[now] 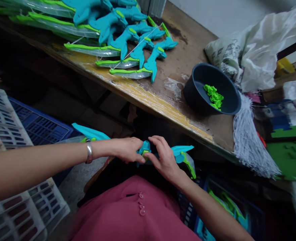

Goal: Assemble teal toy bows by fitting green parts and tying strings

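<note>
In the head view, the left hand (126,149) and right hand (163,157) meet over the lap, below the edge of the surface (188,50). Both sets of fingers pinch the grip of a teal toy bow (145,149), whose limbs jut out either side. Beyond the bow, on the surface, a dark bowl (200,97) holds green clips (214,97); finished bows (127,36) lie further left. A loose pinch could let the bow slip to the floor.

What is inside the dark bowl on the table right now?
The dark bowl holds a small cluster of green plastic pieces against its far side. The rest of the visible floor looks bare; the near wall hides part of the bottom.
</note>
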Demonstrator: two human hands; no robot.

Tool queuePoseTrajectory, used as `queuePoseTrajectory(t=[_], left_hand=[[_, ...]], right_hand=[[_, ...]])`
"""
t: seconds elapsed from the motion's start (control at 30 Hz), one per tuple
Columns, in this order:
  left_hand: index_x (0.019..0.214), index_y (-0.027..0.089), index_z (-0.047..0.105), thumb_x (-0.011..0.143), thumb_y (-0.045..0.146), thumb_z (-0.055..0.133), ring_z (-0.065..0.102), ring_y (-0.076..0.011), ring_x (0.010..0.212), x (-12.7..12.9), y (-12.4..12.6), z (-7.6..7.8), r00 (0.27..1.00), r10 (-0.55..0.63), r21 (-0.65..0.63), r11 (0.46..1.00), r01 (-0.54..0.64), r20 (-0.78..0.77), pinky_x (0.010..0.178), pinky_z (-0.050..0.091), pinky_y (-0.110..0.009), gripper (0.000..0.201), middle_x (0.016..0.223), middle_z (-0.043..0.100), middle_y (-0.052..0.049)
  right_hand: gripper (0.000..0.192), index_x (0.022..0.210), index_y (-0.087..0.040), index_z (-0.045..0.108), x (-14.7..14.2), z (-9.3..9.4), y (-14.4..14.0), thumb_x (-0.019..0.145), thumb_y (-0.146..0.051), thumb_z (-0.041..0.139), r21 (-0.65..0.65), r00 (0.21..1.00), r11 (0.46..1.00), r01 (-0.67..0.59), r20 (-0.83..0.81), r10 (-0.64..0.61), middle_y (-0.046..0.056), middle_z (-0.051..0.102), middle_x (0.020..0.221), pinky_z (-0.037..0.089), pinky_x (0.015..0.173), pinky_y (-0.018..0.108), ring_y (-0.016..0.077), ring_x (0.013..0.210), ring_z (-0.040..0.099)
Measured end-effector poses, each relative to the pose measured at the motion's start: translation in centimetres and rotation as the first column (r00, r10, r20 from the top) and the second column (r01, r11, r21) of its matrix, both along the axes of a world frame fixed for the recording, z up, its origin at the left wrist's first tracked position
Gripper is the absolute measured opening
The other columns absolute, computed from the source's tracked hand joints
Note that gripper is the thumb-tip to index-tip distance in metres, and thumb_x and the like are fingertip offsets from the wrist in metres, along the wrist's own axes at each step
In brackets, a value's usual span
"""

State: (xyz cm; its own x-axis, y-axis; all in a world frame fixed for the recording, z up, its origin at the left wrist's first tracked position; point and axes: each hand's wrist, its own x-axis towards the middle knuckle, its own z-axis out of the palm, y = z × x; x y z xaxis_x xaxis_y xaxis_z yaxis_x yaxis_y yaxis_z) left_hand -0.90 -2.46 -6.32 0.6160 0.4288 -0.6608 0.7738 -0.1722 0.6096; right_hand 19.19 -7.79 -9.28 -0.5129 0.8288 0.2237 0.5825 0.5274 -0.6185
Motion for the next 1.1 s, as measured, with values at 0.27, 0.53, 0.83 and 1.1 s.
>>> queuePoseTrajectory(t=[0.27,0.53,0.83,1.1], left_hand=[[0.102,0.019,0.066,0.081,0.058,0.055,0.072,-0.0383,0.096,0.3,-1.1,-0.5,0.995,0.066,0.204,0.978,-0.049,-0.080,0.070,0.055,-0.041,0.046,0.108,0.073,-0.018],[0.108,0.018,0.064,0.087,0.052,0.049,0.071,-0.0401,0.104,0.5,-0.8,0.0,0.996,-0.012,0.287,0.957,0.037,-0.090,0.080,0.056,-0.046,0.043,0.112,0.072,-0.019],[0.083,0.018,0.056,0.083,0.047,0.059,0.060,-0.0206,0.051,-0.3,3.2,-0.5,0.999,-0.018,-0.257,0.966,0.026,0.032,0.048,0.044,-0.029,0.029,0.062,0.063,-0.004],[0.086,0.016,0.065,0.081,0.055,0.067,0.057,-0.0140,0.050,-2.0,5.4,-2.8,0.978,0.023,-0.608,0.786,0.111,0.209,0.052,0.047,-0.027,0.039,0.077,0.071,-0.007]], right_hand=[[0.038,0.140,-0.014,0.040,0.0,-0.2,0.4,0.104,-0.027,0.045,-0.208,0.982,0.977,-0.042,0.172,0.079,0.016,0.060,0.120,0.057,0.091,0.045,0.0272,0.106,0.063],[0.030,0.128,-0.014,0.047,-0.3,-0.2,0.7,0.100,-0.024,0.053,-0.298,0.993,0.954,0.014,0.117,0.022,0.014,0.061,0.114,0.053,0.089,0.041,0.0246,0.100,0.062],[0.044,0.131,-0.016,0.055,-0.1,1.5,5.4,0.093,-0.034,0.069,-0.603,0.985,0.779,-0.173,-0.110,0.134,0.001,0.063,0.091,0.044,0.072,0.025,0.0143,0.081,0.057],[0.028,0.118,-0.013,0.067,-2.1,1.0,6.7,0.094,-0.026,0.065,-0.658,0.995,0.747,-0.091,-0.028,0.096,0.002,0.066,0.092,0.040,0.069,0.023,0.0132,0.079,0.056]])
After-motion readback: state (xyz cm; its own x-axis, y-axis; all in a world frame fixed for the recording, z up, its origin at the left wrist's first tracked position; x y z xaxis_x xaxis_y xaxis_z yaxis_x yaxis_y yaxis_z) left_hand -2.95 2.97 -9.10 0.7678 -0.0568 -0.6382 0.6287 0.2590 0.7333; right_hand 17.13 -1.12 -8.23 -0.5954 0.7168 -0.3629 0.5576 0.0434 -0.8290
